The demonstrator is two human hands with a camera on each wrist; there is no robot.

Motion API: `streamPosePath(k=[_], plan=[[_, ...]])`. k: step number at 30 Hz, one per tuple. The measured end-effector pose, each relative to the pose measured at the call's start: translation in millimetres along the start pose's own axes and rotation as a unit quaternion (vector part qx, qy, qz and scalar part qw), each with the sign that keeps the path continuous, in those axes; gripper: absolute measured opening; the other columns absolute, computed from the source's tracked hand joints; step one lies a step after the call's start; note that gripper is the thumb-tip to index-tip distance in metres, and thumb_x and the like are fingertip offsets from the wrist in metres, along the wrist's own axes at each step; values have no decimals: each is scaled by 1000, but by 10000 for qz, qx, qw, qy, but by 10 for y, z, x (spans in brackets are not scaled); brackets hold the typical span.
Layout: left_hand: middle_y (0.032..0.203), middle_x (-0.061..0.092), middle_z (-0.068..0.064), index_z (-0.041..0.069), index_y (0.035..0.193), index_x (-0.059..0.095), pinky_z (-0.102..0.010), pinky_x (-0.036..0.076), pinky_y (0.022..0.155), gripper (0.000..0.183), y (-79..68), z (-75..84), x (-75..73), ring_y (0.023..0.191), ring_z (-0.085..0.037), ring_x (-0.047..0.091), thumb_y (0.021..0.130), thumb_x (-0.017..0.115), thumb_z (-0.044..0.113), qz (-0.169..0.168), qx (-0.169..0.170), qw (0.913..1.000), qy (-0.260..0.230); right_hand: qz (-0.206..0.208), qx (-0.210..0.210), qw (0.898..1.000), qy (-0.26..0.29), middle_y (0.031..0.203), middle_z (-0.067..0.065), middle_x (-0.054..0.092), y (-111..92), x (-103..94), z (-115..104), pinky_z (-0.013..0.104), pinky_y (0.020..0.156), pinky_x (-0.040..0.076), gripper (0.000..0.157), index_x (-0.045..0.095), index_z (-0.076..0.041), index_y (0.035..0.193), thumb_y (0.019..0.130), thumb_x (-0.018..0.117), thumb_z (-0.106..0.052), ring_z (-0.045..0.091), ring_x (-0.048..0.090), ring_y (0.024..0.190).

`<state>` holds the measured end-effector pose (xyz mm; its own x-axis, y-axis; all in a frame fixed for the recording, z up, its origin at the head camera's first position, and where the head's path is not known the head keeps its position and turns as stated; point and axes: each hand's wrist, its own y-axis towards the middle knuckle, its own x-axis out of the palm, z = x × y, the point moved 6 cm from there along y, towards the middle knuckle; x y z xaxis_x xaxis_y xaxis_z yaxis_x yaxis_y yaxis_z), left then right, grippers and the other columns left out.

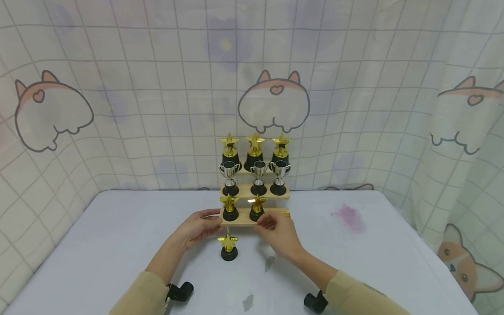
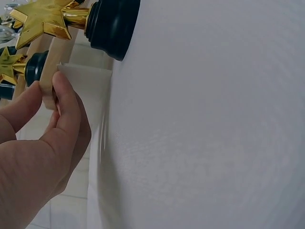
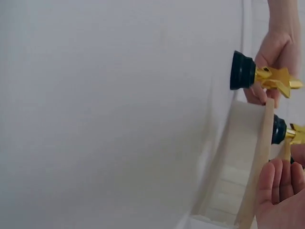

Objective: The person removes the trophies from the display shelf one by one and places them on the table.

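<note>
My left hand (image 1: 197, 229) pinches the left end of the lowest board of a tiered wooden shelf (image 1: 243, 218), thumb above and fingers below in the left wrist view. At this board's front, my right hand (image 1: 280, 233) holds a gold star trophy (image 1: 257, 207) by its black base; the fingertips' contact is partly hidden. To its left on the same board stands another gold star trophy (image 1: 230, 207). A third star trophy (image 1: 229, 248) stands upright on the table before the shelf, between my forearms.
Silver cup trophies (image 1: 259, 175) line the middle board, and gold star trophies (image 1: 255, 150) the top one. The shelf stands near the back edge of a white-covered table (image 1: 140, 246). A checked curtain (image 1: 162, 103) hangs behind. A pink stain (image 1: 351, 219) marks the cloth at right.
</note>
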<state>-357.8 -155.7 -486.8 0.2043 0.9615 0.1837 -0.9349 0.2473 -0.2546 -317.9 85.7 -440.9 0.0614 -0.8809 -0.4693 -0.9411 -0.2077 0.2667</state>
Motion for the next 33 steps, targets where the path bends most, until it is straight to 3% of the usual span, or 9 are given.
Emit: streamPosePath(k=[4,13,23,33], plan=[[132,57,-26,-9,150,39,-30,59,90,54,11,2,-2,101,-21,67,101,60,-4,67,-41,10000,-22,312,2,9995,75,91,0,68,55,-115,-33,28,77,59,14,70,-6,98,89,81,-6,15,65,86],[133,56,-26,-8,150,40,-31,59,92,53,7,23,10,101,-20,68,101,59,-4,64,-59,10000,-45,534,91,9985,124,99,8,68,152,-211,-87,33,82,59,27,68,-1,108,87,83,-7,20,65,91],[130,58,-26,-9,150,39,-30,59,90,53,22,-10,-14,101,-21,68,101,59,-5,87,-73,9999,-78,374,357,9982,-303,103,10,69,280,-144,-11,34,82,60,36,69,2,114,85,85,-12,21,66,93],[132,57,-27,-10,149,40,-31,59,91,53,9,-8,-2,100,-21,67,100,60,-4,165,5,9999,-6,292,415,9969,-606,97,8,69,342,-82,-9,34,77,58,33,70,1,107,83,86,-14,19,62,85]])
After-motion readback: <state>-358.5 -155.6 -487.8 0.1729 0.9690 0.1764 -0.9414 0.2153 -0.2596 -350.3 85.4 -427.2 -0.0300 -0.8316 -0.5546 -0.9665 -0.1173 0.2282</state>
